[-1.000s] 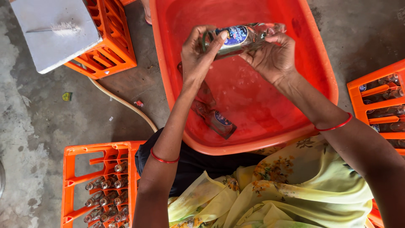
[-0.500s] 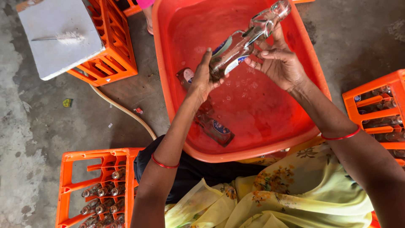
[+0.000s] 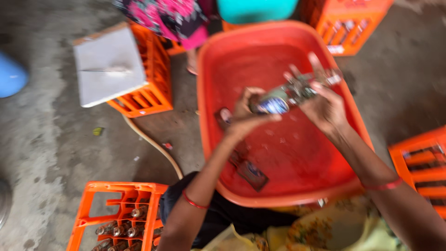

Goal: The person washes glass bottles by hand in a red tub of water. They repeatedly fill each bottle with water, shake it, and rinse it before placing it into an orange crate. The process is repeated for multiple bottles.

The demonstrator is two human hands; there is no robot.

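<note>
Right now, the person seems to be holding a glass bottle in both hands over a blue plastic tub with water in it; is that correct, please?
Not quite: the tub is red, not blue, as the head view shows. The rest stands: the left hand and the right hand hold a glass bottle over it, with water inside.

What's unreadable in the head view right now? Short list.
- Glass bottle held over the red tub: motion blur smears it; cap and contents can't be told.
- Left hand and right hand: fingers blurred, exact grip unclear.
- Bottles lying in the tub: partly behind the left forearm; count uncertain.
- Right orange crate: cut by the frame edge.
- Another person at the top: only clothing shows.
</note>
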